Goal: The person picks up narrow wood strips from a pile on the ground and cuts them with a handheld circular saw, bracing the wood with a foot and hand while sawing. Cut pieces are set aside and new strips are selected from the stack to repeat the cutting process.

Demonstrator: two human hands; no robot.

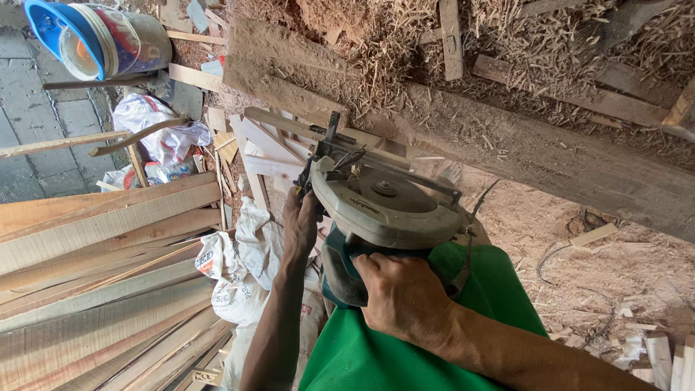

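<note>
head view: my right hand (405,297) grips the circular saw (376,210) body, my left hand (300,221) clasps its front, held over my lap; i see no cut begun on the plank (550,156).

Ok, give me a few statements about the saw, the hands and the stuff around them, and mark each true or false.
1. Both hands grip a circular saw. True: left hand, right hand.
2. The saw's guard is bright red. False: it is pale grey.
3. Planks are stacked beside the left arm. True.
4. The blue bucket stands upright, full of water. False: it lies tipped on its side.
5. Sawdust covers the ground. True.
</note>
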